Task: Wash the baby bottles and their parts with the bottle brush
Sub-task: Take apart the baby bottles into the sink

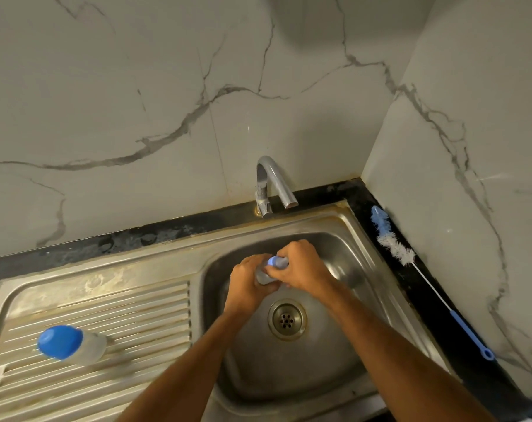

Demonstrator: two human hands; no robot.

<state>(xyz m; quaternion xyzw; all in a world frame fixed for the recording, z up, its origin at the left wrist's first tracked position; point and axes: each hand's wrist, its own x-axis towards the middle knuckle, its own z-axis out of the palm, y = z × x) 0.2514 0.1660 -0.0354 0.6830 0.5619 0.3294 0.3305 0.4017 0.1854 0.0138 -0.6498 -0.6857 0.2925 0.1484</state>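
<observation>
Both forearms reach over the sink (362,239), left hand (246,281) and right hand (301,266) apparently clamped round one bottle (266,277).

Head view: steeply down, close over sink (365,245), facing wall.

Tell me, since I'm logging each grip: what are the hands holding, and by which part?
A baby bottle over the sink: the left hand grips its clear body, the right hand its blue top.
</observation>
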